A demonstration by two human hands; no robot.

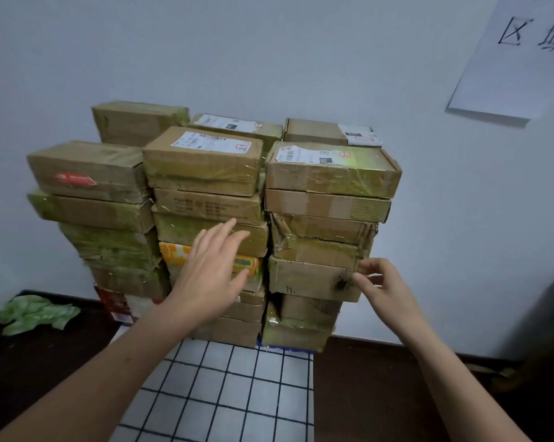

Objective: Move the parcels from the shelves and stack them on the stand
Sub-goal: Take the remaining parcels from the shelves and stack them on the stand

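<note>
Several brown cardboard parcels (202,161) stand stacked in three front columns and a back row against the white wall, on a stand covered with a white checked cloth (224,384). My left hand (211,269) reaches out with straight fingers in front of the middle column, over an orange-and-green parcel (173,254). My right hand (384,285) touches the right front corner of a parcel (307,277) low in the right column, fingertips curled at its edge. Neither hand carries a parcel.
A crumpled green plastic bag (36,312) lies on the dark surface at the left. A white paper sign (518,55) with black characters hangs on the wall at the upper right. A dark rounded object (546,314) stands at the right edge.
</note>
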